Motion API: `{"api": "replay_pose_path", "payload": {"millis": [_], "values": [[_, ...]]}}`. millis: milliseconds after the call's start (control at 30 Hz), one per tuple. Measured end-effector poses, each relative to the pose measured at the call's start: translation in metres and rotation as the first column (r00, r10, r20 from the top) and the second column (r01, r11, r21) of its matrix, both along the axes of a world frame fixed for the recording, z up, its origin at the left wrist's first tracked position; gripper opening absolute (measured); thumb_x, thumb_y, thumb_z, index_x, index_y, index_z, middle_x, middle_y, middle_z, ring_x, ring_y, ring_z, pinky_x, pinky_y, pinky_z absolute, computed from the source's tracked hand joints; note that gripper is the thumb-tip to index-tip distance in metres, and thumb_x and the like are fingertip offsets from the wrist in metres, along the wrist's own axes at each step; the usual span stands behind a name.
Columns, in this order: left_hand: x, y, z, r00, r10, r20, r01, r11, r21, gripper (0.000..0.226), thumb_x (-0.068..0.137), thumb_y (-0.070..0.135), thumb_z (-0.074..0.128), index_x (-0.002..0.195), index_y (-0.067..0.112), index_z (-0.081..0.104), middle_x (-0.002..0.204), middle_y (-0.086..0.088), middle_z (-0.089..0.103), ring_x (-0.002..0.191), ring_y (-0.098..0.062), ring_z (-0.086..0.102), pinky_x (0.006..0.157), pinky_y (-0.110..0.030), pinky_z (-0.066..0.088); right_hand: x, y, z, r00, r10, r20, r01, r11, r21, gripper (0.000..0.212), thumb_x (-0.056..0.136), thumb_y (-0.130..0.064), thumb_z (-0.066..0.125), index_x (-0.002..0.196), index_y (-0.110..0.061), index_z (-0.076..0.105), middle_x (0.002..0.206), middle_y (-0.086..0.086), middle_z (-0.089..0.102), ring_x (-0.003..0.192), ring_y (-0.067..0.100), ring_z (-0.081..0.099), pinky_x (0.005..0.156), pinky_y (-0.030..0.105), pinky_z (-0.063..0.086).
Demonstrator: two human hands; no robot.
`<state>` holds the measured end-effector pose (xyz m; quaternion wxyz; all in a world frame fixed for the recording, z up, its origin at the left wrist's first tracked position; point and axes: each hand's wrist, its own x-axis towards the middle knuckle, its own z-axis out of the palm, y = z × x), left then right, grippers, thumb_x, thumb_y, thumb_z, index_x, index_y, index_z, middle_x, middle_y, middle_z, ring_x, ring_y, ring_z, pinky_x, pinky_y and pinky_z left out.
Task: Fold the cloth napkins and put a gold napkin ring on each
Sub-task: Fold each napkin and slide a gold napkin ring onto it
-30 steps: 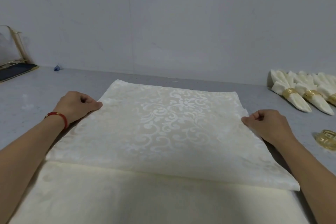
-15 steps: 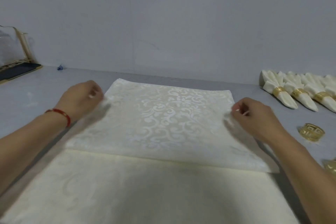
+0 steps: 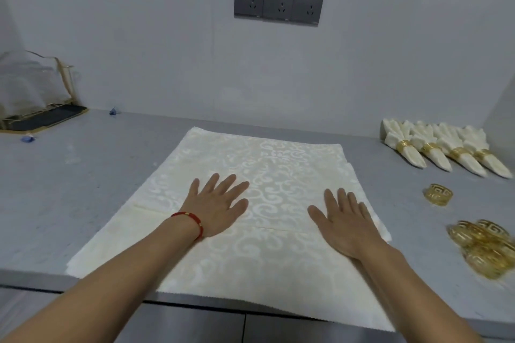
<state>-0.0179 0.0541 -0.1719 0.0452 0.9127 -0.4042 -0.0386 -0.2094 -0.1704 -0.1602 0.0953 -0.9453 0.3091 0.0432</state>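
Note:
A cream damask napkin [image 3: 264, 164] lies spread on the grey counter [image 3: 69, 189], its near edge hanging over the counter's front. A folded-over layer ends in a crease line running across under my palms. My left hand [image 3: 216, 207], with a red cord on the wrist, lies flat on the cloth with fingers spread. My right hand [image 3: 345, 220] presses flat on the cloth near its right edge. A single gold napkin ring [image 3: 438, 194] sits to the right, and a pile of gold rings [image 3: 485, 250] lies nearer me.
Several folded napkins with gold rings [image 3: 446, 152] lie in a row at the back right. A black tray with a plastic-covered rack [image 3: 41, 117] stands at the back left. Grey sockets [image 3: 279, 2] are on the wall. Small blue scraps [image 3: 114, 111] lie near the wall.
Both hands let go of the napkin's side edges and moved inward and nearer, now lying flat on the cloth. The view has pulled back and risen.

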Motion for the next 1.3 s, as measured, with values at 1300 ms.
{"api": "replay_pose_path", "payload": {"millis": [1300], "values": [[0.185, 0.003, 0.037, 0.924, 0.383, 0.002, -0.378, 0.911, -0.167, 0.023, 0.090, 0.019, 0.060, 0.110, 0.029, 0.062, 0.127, -0.002, 0.050, 0.128, -0.027, 0.039, 0.099, -0.045, 0.035, 0.127, 0.096, -0.008, 0.689, 0.632, 0.355, -0.640, 0.760, -0.112, 0.049, 0.109, -0.041, 0.037, 0.157, -0.032, 0.038, 0.166, -0.009, 0.030, 0.152, 0.012, 0.020, 0.122, 0.035, 0.010]]}}
